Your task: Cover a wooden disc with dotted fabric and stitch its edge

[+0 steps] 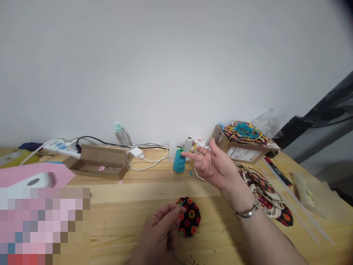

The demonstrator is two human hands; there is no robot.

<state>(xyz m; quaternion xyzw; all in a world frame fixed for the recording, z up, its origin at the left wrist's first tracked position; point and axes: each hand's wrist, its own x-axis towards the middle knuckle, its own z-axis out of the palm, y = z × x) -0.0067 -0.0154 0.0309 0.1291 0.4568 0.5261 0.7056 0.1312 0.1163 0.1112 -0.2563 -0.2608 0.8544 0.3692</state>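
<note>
My left hand, low in the middle of the head view, is closed with thumb and fingers pinched at the left edge of a round fabric piece. The fabric is black with red and orange flowers. A short bluish bit shows at the pinch, too small to name. Raised to the right, my right hand has its thumb up and some fingers stretched out to the left, the others partly bent. I see nothing in it. Its fingertip overlaps the top of a teal thread cone; whether they touch I cannot tell.
White spools stand behind the cone. A cardboard box topped with patterned fabric and tangled threads is at the back right. Patterned cut pieces lie at right. An open brown box, cables and a bottle are at left.
</note>
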